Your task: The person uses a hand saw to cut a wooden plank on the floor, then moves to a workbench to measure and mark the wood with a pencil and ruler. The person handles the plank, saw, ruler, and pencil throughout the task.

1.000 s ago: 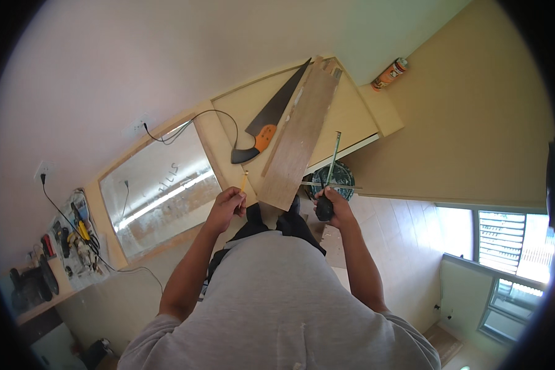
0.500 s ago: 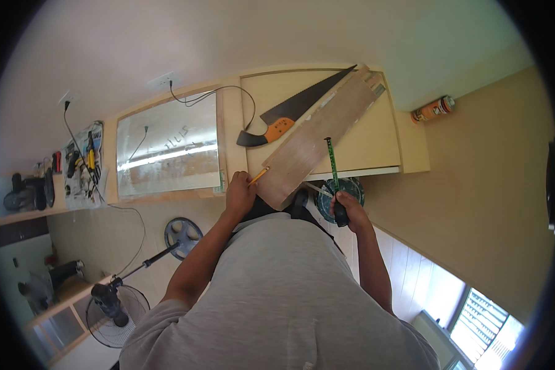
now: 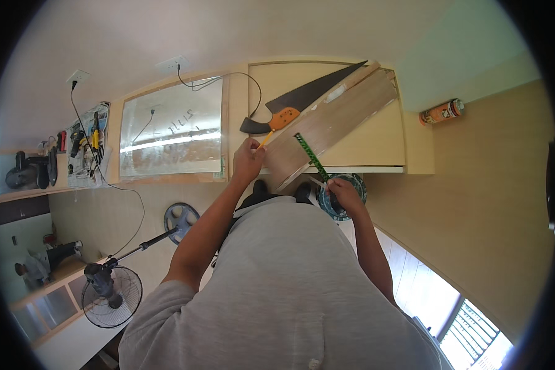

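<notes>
Plank (image 3: pixel 336 120) long axis diagonal; left hand (image 3: pixel 248 161) grips pencil (image 3: pixel 264 139), right hand (image 3: pixel 344 194) ruler (image 3: pixel 312 156).

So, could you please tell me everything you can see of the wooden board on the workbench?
The wooden board is a long, flat plank, brown with a paler worn streak along one edge. It lies diagonally on the light workbench, its near end overhanging the front edge. A handsaw with an orange handle lies alongside it. The left hand holds a pencil at its near end, and the right hand lays a green ruler across it.
</notes>
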`<action>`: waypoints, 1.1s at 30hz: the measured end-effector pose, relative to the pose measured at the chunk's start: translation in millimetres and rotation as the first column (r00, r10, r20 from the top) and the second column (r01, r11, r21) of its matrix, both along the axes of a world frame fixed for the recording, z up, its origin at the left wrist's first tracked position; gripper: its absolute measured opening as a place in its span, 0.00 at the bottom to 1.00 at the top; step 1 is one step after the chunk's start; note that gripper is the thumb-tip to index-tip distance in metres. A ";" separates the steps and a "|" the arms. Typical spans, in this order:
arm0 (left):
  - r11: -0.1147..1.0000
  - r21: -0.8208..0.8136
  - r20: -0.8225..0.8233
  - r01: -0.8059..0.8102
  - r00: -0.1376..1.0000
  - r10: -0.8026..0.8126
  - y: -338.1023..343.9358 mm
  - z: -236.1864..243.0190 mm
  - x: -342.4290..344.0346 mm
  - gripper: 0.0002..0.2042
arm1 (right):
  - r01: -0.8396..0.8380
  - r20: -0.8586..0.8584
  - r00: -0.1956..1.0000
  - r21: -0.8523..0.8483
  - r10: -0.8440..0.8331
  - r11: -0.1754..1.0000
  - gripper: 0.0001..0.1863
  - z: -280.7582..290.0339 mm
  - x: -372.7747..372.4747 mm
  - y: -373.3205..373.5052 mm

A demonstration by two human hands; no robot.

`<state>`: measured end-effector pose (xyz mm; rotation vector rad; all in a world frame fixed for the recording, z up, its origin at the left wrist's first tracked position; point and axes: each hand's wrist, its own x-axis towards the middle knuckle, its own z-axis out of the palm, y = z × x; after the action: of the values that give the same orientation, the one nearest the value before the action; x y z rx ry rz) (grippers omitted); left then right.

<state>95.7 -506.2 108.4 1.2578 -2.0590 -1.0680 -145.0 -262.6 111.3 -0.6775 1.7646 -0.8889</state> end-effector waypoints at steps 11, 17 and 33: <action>0.797 0.586 -0.340 0.150 0.938 0.073 -33.3 4.3 14.5 0.10 | -0.043 0.032 0.999 0.199 0.037 0.979 0.17 -10.2 57.2 -44.1; 0.919 0.308 -0.268 0.247 0.949 -0.165 -40.8 -6.5 -0.8 0.08 | -0.013 -0.005 1.000 0.198 0.015 0.980 0.17 -22.3 71.1 -39.1; 0.951 0.004 -0.114 0.309 0.945 -0.307 -35.3 -17.8 -12.6 0.08 | 0.181 -0.186 0.964 -0.049 -0.187 0.982 0.21 -30.8 113.0 -61.8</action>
<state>83.1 -541.5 90.5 0.8787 -2.2081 -1.2705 -32.0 -324.5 80.5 -0.6431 2.0137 -1.0067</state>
